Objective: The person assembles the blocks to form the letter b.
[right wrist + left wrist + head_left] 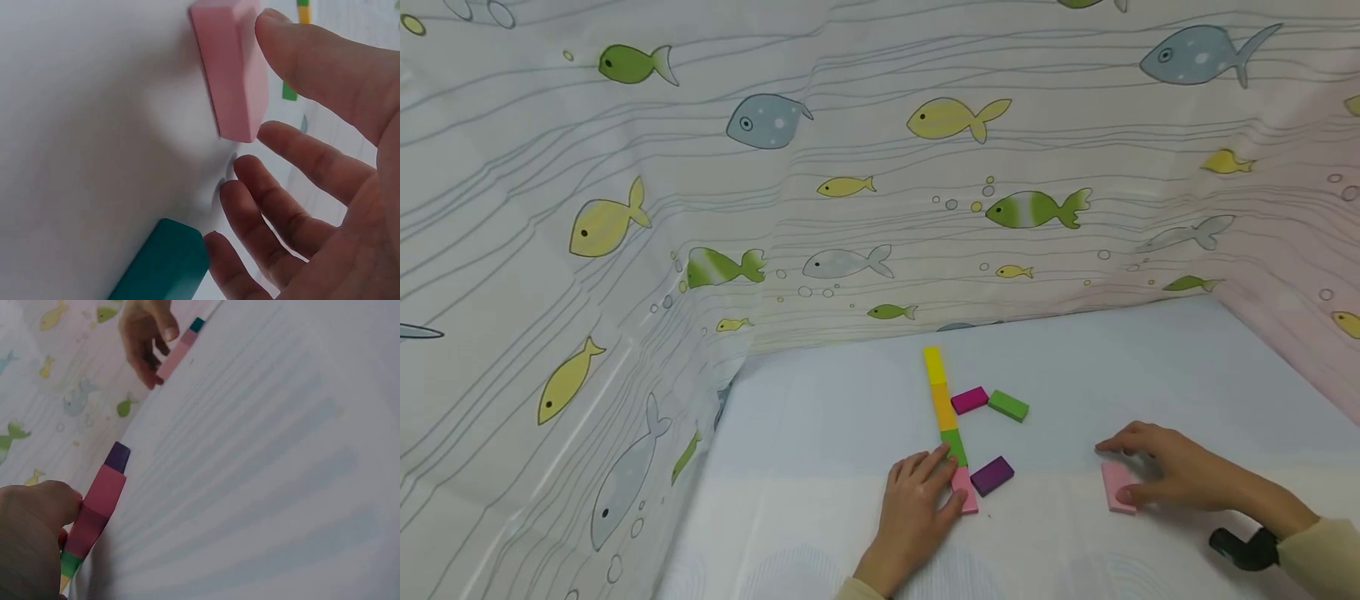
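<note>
My left hand [913, 508] rests beside a straight row of blocks, its thumb on the pink block [966, 490] at the near end and a fingertip at the green block [952, 446]. Farther up the row lie an orange block [944, 407] and a yellow block [934, 365]. At the right, my right hand [1176, 471] is over a second pink block [1111, 483], its thumb overlapping the block and its other fingers spread. In the right wrist view, a teal block [165, 265] lies by the little finger; the hand hides it in the head view.
A purple block [992, 476] lies right of the row's near end. Beyond it, a magenta block [970, 400] and another green block [1008, 405] meet at their ends. Fish-patterned sheeting [865, 225] rises behind and beside the white table [820, 433].
</note>
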The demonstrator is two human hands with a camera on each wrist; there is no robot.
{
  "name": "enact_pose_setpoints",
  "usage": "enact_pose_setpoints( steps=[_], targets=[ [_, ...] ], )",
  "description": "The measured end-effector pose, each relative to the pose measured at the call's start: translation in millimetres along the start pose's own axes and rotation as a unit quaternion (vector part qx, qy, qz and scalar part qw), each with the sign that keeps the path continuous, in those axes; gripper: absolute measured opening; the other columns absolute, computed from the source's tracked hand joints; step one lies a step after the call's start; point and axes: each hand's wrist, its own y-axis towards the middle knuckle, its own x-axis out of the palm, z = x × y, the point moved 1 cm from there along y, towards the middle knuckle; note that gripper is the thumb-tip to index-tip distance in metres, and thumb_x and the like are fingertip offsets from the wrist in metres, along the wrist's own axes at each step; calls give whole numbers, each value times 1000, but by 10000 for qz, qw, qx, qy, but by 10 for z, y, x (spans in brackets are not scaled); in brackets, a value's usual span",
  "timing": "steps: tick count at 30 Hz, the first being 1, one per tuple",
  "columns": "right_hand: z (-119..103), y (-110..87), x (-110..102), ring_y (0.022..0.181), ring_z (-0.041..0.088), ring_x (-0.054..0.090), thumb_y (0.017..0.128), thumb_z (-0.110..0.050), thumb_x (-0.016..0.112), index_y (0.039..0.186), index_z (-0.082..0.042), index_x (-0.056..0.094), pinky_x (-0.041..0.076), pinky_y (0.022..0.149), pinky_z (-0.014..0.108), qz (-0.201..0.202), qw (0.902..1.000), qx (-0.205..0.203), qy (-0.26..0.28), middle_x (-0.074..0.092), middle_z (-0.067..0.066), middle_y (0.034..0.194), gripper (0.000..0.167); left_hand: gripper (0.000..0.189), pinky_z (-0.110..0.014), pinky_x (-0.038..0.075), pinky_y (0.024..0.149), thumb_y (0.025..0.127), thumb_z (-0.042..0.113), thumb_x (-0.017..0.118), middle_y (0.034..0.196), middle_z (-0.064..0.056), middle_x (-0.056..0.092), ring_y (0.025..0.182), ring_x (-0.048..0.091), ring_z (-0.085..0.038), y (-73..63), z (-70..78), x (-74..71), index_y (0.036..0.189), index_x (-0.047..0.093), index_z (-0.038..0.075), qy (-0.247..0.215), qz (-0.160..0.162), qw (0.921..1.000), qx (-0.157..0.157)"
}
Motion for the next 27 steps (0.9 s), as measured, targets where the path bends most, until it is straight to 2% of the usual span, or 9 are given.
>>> enact_pose_setpoints(
  steps=[13, 21, 27],
  targets=[
    [89, -176, 8, 111, 4, 60, 79, -59, 86, 130, -26, 72, 56, 88, 30, 120, 9993, 256, -257, 68, -9, 124, 62, 42, -50, 51, 104, 100, 41, 71, 149, 0, 66, 124, 64, -23, -6, -23, 6, 136, 74, 20, -51, -41, 10000, -20],
    [42, -235, 129, 109, 3, 58, 74, -58, 92, 124, -33, 73, 55, 84, 31, 715, 9969, 177, -287, 64, -14, 120, 59, 40, -50, 51, 103, 100, 39, 72, 147, 0, 67, 123, 64, -23, -8, -18, 12, 135, 75, 21, -33, 51, 10000, 14],
    [24, -204, 185, 103, 5, 61, 74, -55, 92, 123, -28, 75, 55, 80, 31, 1049, 9934, 38, -464, 63, -17, 115, 58, 41, -50, 51, 104, 100, 40, 71, 149, 1, 66, 124, 64, -22, -4, -10, 7, 136, 74, 22, -43, -24, 10000, -56]
  ],
)
